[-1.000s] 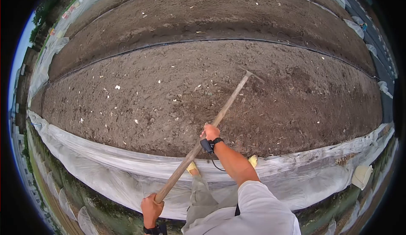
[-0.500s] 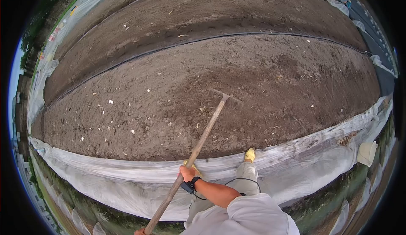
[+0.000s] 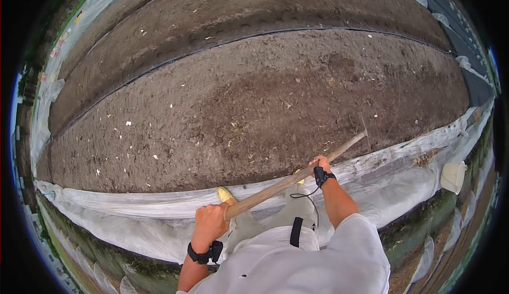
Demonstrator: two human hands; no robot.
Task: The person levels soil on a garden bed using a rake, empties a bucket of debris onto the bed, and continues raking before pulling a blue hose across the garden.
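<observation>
Along the left edge and sweeping under the bed lies a long strip of crumpled white plastic sheeting (image 3: 132, 209), with a band of green weeds below it. Above the sheeting spreads the wide raised bed of brown tilled soil (image 3: 222, 103), dotted with small pale fragments, and beyond a thin dark line lies a second bed of the same brown soil (image 3: 238, 8). Low in the picture, left of centre, the left hand (image 3: 209, 222) is closed in a full fist around the near end of the long weathered wooden handle of a rake (image 3: 281, 184); a black band sits on that wrist. Just beside this hand, a yellow shoe tip (image 3: 225, 194) shows on the sheeting, with pale trousers and a white shirt under it. The handle runs up and to the right, tilted low across the person's body. Farther along it, the right hand (image 3: 320, 162) has its grip wrapped around the shaft, fingers curled over the top; a black wrist device with a thin cable hangs from that wrist. Past this hand the handle ends in the thin metal rake head (image 3: 365, 135), which stands at the near edge of the soil bed, just beside the sheeting; whether the tines touch the earth cannot be told. Far right, a pale round bucket-like container (image 3: 453, 176) sits among the weeds, well apart from the rake.
</observation>
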